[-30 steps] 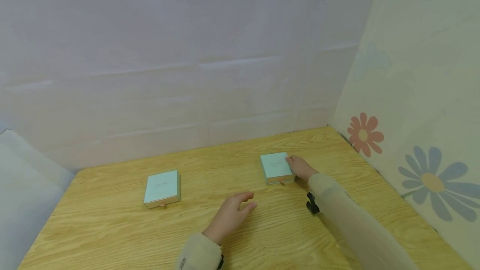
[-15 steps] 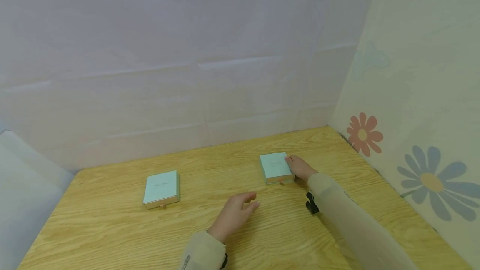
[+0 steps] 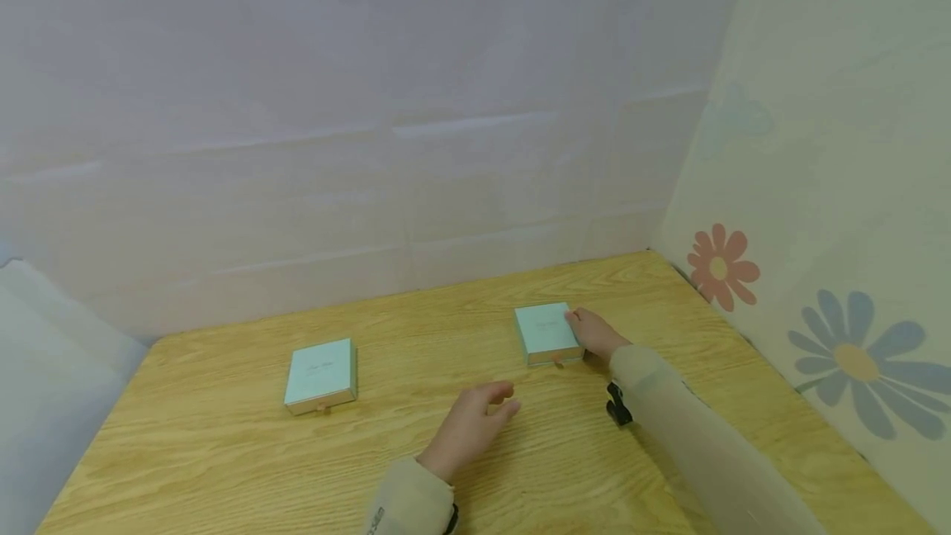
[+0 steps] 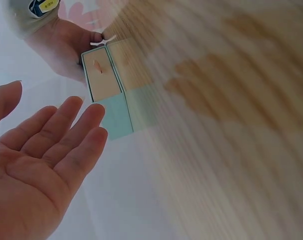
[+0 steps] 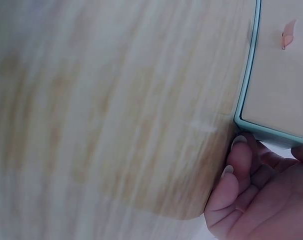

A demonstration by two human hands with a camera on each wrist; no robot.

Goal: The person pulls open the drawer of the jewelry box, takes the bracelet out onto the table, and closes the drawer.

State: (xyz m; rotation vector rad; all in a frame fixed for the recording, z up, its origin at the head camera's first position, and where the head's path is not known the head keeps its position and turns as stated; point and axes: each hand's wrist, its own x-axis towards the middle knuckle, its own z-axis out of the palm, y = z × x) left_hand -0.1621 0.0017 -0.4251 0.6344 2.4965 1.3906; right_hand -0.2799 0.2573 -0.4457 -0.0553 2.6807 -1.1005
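On 1 table point(image 3: 223, 461): 2 boxes point(image 3: 319, 371), 1 held by right hand point(image 3: 597, 333).

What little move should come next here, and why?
Probably bring the left hand to the small tab on the right-hand box: the right hand grips that box, the tab is on its near side, and the left hand holds nothing.

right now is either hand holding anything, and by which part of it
The right hand holds the box on the right by its right side, thumb on top. The left hand holds nothing.
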